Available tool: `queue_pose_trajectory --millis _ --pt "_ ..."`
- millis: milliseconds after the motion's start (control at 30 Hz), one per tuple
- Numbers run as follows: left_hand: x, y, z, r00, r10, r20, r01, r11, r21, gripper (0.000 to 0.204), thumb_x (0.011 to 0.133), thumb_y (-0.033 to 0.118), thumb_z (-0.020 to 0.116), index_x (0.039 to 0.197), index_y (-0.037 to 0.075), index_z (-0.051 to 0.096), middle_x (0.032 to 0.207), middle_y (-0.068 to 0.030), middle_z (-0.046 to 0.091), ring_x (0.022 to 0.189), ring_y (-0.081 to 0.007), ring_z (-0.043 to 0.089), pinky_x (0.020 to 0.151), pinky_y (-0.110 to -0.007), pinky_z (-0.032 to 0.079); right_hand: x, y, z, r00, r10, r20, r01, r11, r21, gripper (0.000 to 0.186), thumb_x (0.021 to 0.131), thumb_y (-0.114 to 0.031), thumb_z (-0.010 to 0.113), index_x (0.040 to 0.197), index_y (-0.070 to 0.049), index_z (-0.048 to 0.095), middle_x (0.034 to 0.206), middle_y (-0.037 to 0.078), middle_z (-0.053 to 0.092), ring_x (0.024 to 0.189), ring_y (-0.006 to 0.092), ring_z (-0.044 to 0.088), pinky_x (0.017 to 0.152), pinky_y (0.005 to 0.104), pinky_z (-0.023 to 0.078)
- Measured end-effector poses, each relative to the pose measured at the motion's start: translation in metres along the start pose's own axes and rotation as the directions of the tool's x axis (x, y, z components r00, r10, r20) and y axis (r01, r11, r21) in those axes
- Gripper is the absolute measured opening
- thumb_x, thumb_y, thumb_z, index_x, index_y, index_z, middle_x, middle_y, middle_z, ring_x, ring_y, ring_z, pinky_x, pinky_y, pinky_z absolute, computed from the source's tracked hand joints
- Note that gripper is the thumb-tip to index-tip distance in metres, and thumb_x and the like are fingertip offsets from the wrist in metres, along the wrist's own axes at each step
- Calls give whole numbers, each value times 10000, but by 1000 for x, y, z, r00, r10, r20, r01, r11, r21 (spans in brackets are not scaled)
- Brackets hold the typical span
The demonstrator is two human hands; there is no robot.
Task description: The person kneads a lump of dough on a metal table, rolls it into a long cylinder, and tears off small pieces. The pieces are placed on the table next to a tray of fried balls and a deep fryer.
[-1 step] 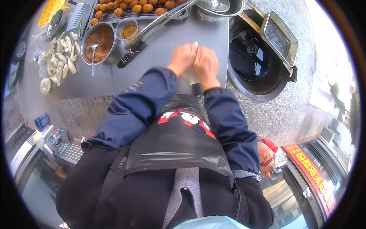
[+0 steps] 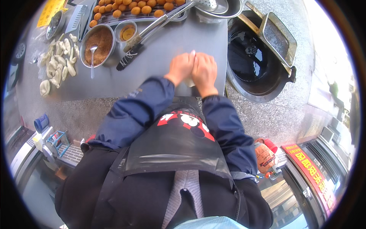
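My left hand [image 2: 180, 68] and my right hand [image 2: 205, 73] are pressed side by side over the near part of the steel table [image 2: 152, 78]. Their fingers are curled down and thumbs meet in the middle. A pale bit of dough [image 2: 190, 82] peeks out below them, its larger part hidden under my palms. To the left lies a pile of pale twisted dough pieces [image 2: 59, 63], with one rounder lump [image 2: 45, 87] apart at its near end. Beside the pile stands a metal bowl of brown powdery filling [image 2: 102, 40] with a spoon [image 2: 92, 63] in it.
Small cup of amber liquid [image 2: 127, 33], long-handled tongs [image 2: 152, 30] and a dark brush-like tool [image 2: 129, 57] lie ahead. Browned balls [image 2: 135, 10] fill a rack at the back. At right, a wok of dark oil [image 2: 249, 57] holds a wire-mesh strainer [image 2: 280, 38] on its rim.
Both hands have shifted slightly nearer, still pressed together. Less of the pale dough shows below them.
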State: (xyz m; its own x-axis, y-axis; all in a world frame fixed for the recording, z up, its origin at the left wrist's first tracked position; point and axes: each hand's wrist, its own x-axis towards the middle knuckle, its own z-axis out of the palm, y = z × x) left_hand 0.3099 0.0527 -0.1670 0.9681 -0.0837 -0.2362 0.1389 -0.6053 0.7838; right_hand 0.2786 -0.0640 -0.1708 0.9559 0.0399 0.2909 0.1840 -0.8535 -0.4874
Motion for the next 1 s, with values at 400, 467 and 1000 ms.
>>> queue_pose_trajectory --millis 400,467,1000 --pt "81 -30 45 780 601 -176 -522 779 346 188 919 165 547 855 63 691 859 -70 698 874 -244 641 796 -387 463 46 69 42 996 64 -66 -62 997 38 179 932 -207 579 1033 -99 680 962 76 663 928 303 610 815 420 466" --pt "107 -23 45 772 611 -172 -517 763 388 197 923 163 543 814 70 678 816 -58 680 840 -243 630 780 -387 460 74 80 48 996 8 -89 -7 1000 10 152 929 -206 574 976 -111 683 903 60 662 879 302 610 785 414 466" --pt "-2 1 24 528 825 -203 -693 556 459 101 790 235 639 850 155 625 939 -12 648 898 -182 625 811 -353 427 -22 7 5 971 202 -125 -114 858 501 397 1002 -225 440 1286 13 584 1283 182 622 1204 318 573 1043 397 416"
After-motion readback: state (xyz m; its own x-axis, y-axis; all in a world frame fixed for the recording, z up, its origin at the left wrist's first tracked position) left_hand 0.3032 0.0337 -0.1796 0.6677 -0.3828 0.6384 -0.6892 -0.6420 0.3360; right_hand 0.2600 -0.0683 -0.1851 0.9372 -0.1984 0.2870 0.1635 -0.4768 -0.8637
